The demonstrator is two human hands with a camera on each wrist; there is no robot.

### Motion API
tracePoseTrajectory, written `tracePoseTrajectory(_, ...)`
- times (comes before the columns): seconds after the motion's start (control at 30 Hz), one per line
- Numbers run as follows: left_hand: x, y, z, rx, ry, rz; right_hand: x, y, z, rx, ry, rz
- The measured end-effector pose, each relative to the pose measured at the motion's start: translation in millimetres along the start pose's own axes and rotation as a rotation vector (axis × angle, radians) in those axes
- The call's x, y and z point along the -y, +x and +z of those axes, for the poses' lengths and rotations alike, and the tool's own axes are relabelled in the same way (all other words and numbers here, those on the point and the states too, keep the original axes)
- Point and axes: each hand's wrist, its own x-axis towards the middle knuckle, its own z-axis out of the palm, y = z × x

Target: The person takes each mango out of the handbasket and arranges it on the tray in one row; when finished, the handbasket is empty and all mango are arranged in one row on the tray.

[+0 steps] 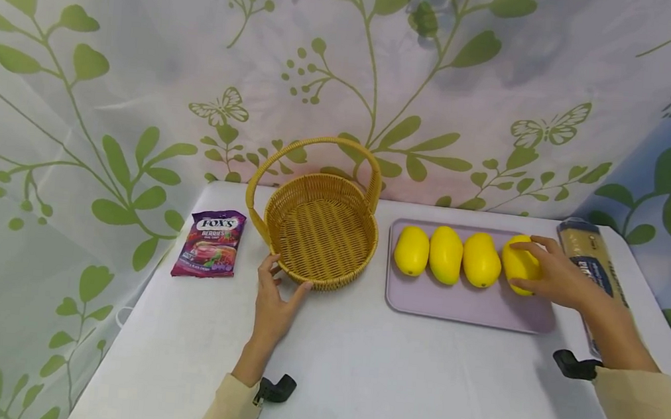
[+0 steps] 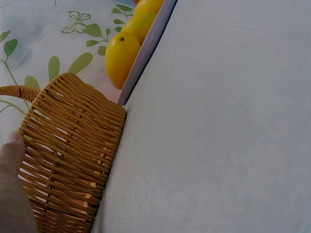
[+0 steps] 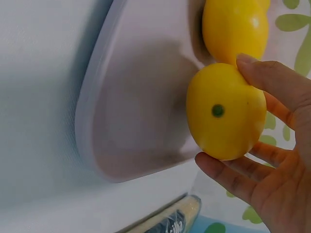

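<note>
My right hand grips a yellow mango at the right end of a pale purple tray. Thumb and fingertips lie on opposite sides of the fruit. Three more mangoes sit in a row to its left on the tray. My left hand holds the near left side of a round wicker basket, thumb and fingers spread along its rim. The thumb touches the woven wall in the left wrist view; the other fingers are hidden there. The basket's inside is bare, and its handle arches over the back.
A purple candy bag lies left of the basket. Beyond the tray's right end, partly behind my right arm, is a long pack with a gold and dark blue wrapper. A leaf-patterned curtain hangs behind the white table.
</note>
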Motion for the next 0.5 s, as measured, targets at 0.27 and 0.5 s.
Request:
tracePoseTrajectory(0.27, 0.1, -1.3, 1.1, -0.007, 0.002, 0.017, 1.2, 4.5, 5.7, 0.02, 0.026, 0.024)
tracePoseTrajectory(0.5, 1.9, -0.5, 2.3, -0.017, 0.009, 0.032, 1.3, 7.4, 6.6, 0.005, 0.018, -0.004)
